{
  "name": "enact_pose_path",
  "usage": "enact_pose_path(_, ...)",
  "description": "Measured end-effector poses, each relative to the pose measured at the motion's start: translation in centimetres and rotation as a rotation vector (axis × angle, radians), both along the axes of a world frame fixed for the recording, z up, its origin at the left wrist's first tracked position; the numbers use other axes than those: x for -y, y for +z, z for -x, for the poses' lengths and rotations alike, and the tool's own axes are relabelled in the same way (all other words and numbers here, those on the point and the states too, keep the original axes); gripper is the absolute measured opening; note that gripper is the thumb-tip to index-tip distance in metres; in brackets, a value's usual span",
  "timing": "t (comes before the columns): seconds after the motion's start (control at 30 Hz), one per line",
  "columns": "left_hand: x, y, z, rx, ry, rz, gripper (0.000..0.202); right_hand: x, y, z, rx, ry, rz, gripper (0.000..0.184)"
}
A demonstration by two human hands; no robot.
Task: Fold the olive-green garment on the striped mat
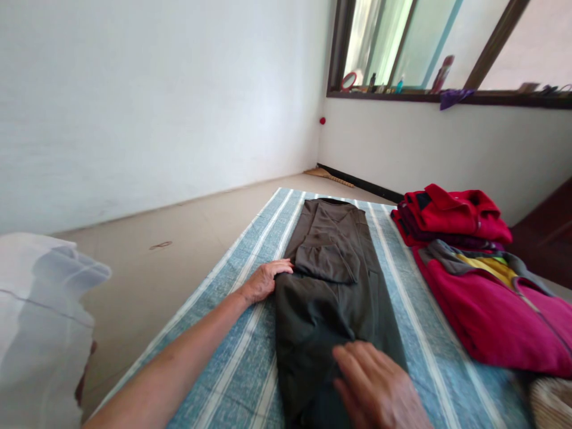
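Observation:
A dark grey-brown garment (330, 310) lies in a long, narrow folded strip, its collar end away from me. A sleeve (328, 262) is folded across its upper middle, the cuff turned back over it. At the garment's left edge rests my left hand (266, 280), fingers stretched out and the tips touching the cloth beside the sleeve. Lower down and nearer to me, my right hand (379, 387) is over the garment with its fingers extended, slightly blurred. Whether its palm presses on the cloth I cannot tell. Beneath everything is a blue-and-white striped cloth (241, 286).
To the right lie a folded pink jacket (504, 316) and a stack of red clothes (460, 214). White sheer fabric (40, 322) hangs at the left. A window sill (420, 96) at the back holds small bottles and a mirror. A beige knit piece (552, 402) sits bottom right.

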State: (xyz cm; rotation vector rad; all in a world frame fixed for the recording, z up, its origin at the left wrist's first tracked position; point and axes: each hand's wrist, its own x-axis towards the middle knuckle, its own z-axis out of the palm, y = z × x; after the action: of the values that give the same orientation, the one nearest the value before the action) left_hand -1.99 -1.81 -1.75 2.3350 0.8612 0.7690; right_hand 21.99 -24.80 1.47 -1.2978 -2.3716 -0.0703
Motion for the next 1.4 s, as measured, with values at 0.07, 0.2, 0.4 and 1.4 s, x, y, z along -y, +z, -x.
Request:
enact_pose_path(0.07,0.1,0.0,-0.1,0.006,0.008,0.0,0.023,-2.0,0.0,-0.6,0.025,-0.173,0.025,0.049)
enact_pose_path(0.2,0.4,0.1,-0.2,0.001,0.027,-0.01,0.023,-4.5,0.6,-0.3,-0.17,-0.233,0.252,0.061)
enact_pose_path(0.4,0.6,-0.1,0.1,-0.022,0.028,-0.056,0.027,-5.1,3.5,3.8,-0.809,-0.2,0.525,0.024)
enact_pose_path(1.4,6.9,6.3,2.1,-0.015,0.49,0.311,0.04,-6.0,5.5,13.8,-1.696,-0.013,0.64,0.009)
